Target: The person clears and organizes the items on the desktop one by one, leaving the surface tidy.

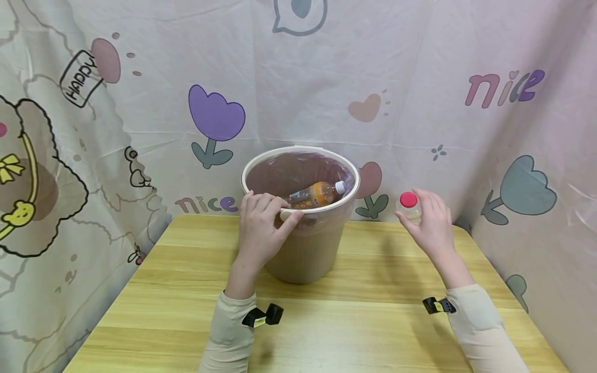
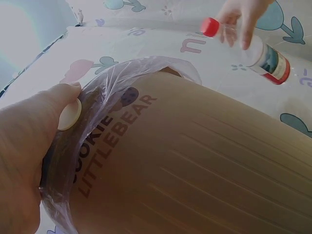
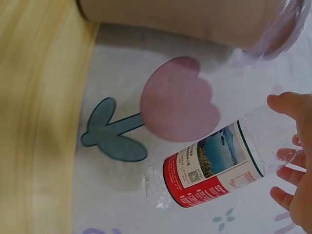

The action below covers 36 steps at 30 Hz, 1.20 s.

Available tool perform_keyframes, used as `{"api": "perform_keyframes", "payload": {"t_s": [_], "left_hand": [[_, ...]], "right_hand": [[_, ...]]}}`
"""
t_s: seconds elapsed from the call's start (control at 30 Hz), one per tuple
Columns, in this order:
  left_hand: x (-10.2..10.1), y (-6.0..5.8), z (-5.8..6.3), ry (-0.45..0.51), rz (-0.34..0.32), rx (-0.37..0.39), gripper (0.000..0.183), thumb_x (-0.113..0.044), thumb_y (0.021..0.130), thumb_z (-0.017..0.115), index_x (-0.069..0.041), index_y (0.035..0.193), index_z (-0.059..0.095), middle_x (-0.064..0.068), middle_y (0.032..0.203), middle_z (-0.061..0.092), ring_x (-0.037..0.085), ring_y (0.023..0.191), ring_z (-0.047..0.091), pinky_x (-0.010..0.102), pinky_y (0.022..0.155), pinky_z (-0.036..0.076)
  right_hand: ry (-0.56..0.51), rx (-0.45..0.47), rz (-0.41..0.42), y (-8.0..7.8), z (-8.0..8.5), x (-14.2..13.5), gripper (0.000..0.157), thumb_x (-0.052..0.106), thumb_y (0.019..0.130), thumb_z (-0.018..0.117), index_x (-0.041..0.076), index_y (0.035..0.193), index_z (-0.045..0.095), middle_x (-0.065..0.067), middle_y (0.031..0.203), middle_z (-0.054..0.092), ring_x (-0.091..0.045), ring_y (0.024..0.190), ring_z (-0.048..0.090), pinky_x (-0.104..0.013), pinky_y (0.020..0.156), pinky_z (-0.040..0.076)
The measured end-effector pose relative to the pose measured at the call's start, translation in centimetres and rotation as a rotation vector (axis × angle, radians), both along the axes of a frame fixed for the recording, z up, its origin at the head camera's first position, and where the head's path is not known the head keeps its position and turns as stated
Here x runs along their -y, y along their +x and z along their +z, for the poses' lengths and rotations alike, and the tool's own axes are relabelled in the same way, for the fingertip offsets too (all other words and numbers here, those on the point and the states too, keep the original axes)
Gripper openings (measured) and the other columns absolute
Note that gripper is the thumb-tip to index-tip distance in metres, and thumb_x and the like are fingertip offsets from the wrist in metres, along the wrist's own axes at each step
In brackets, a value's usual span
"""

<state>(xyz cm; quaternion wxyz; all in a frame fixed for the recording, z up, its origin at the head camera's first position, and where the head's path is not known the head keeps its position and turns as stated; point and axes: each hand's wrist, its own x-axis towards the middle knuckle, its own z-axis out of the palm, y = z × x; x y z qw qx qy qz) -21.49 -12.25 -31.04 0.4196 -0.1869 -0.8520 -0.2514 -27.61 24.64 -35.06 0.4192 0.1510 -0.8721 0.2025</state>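
A beige trash bin (image 1: 303, 256) lined with a thin clear bag stands upright on the table. My left hand (image 1: 261, 225) grips its near rim, fingers over the edge and thumb on the outer side, as the left wrist view also shows. To the right of the bin, my right hand (image 1: 435, 223) holds a clear plastic bottle (image 3: 209, 161) near its neck, above the table. This bottle has a red cap (image 1: 408, 200) and a red and white label; no liquid shows in it. Inside the bin leans an orange-labelled drink bottle (image 1: 312, 196) with a white cap.
The wooden table (image 1: 186, 311) reaches back to a printed cloth backdrop (image 1: 298, 93) with flowers and words. More cloth (image 1: 559, 233) hangs close along the right side and the left. A small black camera (image 1: 438, 305) is strapped to each wrist.
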Motion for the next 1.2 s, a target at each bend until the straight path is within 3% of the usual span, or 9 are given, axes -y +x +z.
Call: {"api": "perform_keyframes", "payload": {"t_s": [0.3,0.53,0.67,0.87,1.0,1.1,1.2], "left_hand": [[0.0,0.2,0.1,0.006,-0.004,0.006,0.036,-0.048,0.088,0.059,-0.013,0.085,0.066,0.004,0.087,0.062,0.026,0.095,0.052,0.049,0.110,0.028],[0.0,0.2,0.0,0.005,0.001,0.015,0.037,-0.049,0.088,0.059,-0.013,0.086,0.065,0.003,0.088,0.062,0.026,0.097,0.052,0.048,0.111,0.027],[0.0,0.1,-0.1,0.004,0.004,0.018,0.037,-0.050,0.088,0.058,-0.013,0.086,0.065,0.003,0.088,0.062,0.025,0.097,0.052,0.048,0.112,0.027],[0.0,0.1,-0.1,0.006,0.004,0.021,0.036,-0.049,0.089,0.059,-0.013,0.086,0.065,0.003,0.088,0.062,0.026,0.098,0.051,0.049,0.111,0.027],[0.0,0.1,-0.1,0.004,0.005,0.021,0.036,-0.049,0.089,0.058,-0.013,0.086,0.065,0.003,0.088,0.063,0.026,0.098,0.052,0.049,0.112,0.027],[0.0,0.1,-0.1,0.000,0.005,0.022,0.038,-0.050,0.089,0.057,-0.013,0.086,0.065,0.003,0.088,0.063,0.025,0.097,0.052,0.048,0.112,0.027],[0.0,0.0,-0.1,0.001,0.003,0.020,0.038,-0.051,0.089,0.057,-0.013,0.086,0.065,0.003,0.088,0.062,0.025,0.096,0.052,0.048,0.111,0.027]], "right_hand": [[-0.001,-0.141,0.094,1.6,2.0,1.5,0.069,0.022,0.072,0.082,0.002,0.131,0.053,-0.021,0.123,0.060,-0.042,0.117,0.051,-0.060,0.090,0.039],[0.000,-0.225,0.167,2.7,3.6,2.8,0.068,0.055,0.090,0.059,0.002,0.133,0.053,-0.020,0.126,0.060,-0.042,0.118,0.051,-0.059,0.094,0.039],[-0.004,-0.250,0.194,3.4,4.4,3.6,0.069,0.056,0.092,0.055,0.002,0.133,0.053,-0.020,0.128,0.060,-0.041,0.119,0.052,-0.057,0.098,0.039],[-0.014,-0.262,0.253,4.4,5.7,5.1,0.065,0.051,0.092,0.058,0.002,0.134,0.052,-0.020,0.131,0.059,-0.042,0.121,0.051,-0.053,0.105,0.038],[-0.029,-0.262,0.284,4.8,6.4,6.1,0.061,0.029,0.084,0.075,0.004,0.134,0.052,-0.019,0.132,0.058,-0.040,0.123,0.051,-0.051,0.107,0.038],[-0.032,-0.279,0.309,5.0,7.0,6.8,0.066,0.015,0.075,0.081,0.003,0.134,0.052,-0.020,0.133,0.058,-0.040,0.123,0.051,-0.049,0.107,0.038],[-0.032,-0.315,0.331,5.0,7.5,7.7,0.069,0.011,0.072,0.082,0.002,0.133,0.052,-0.020,0.133,0.057,-0.039,0.123,0.051,-0.046,0.108,0.038]]}}
